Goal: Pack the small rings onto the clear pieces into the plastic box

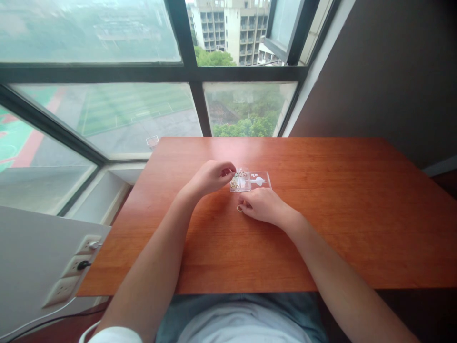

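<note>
A small clear plastic box (244,187) lies open on the table, its see-through lid (264,177) folded out flat to the right. Small pale loops (234,183) and other tiny bits sit in the box's compartments. My left hand (213,177) reaches over the box's left side with its fingers drawn together; whether anything is between the fingertips is too small to see. In front of the box, my right hand (263,205) is low over the table, thumb and finger pinching a small pale ring (239,208).
The brown wooden table (342,209) stretches away on both sides. Large windows (143,109) stand behind it and to the left, with a grey wall (392,71) at right. Wall sockets (73,266) with plugs and cables are beyond the left edge.
</note>
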Demonstrator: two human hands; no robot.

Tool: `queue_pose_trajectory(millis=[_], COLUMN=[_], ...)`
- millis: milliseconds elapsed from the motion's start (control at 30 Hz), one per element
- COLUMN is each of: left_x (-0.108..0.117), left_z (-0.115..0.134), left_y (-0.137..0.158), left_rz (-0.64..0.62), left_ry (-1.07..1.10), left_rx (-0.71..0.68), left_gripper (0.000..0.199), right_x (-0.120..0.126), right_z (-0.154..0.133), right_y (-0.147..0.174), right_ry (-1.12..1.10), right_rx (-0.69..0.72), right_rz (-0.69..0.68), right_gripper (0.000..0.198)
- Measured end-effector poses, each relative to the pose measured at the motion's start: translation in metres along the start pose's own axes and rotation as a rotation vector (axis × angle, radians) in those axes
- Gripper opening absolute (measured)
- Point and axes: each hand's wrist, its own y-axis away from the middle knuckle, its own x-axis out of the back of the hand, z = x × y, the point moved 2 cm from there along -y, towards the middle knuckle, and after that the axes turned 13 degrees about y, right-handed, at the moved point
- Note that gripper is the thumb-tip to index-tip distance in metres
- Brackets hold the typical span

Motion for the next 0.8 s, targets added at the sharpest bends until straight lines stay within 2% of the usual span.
queue_pose_trajectory(millis=[233,333,400,500,633,800], left_x=[0.0,0.001,0.001,0.001,0.0,-0.001], left_z=[0.002,0.002,0.003,0.004,0.006,0.008], left_y=[0.0,0.0,0.0,0.0,-0.001,-0.002], left_rz=[-0.014,-0.011,-0.012,-0.016,-0.022,-0.035], left_ry=[-0.021,-0.018,-0.012,-0.005,0.027,0.077], left_rx=[0.007,0.002,-0.002,-0.008,-0.011,0.005], left_gripper=[0.021,0.021,0.021,0.021,0.021,0.025], right_x=[0.0,-0.001,0.0,0.006,0.017,0.019], right_z=[0.004,0.006,0.008,0.011,0.019,0.027], right_y=[-0.001,-0.002,-0.002,0.0,0.005,0.007], right_ry=[-0.02,-0.043,-0.051,-0.082,-0.162,-0.169], right_rx=[-0.006,-0.005,-0.012,-0.053,-0.213,-0.285], right_rz=[-0.016,0.032,0.115,0.318,0.579,0.631], right_gripper=[0.004,0.005,0.006,0.009,0.015,0.013])
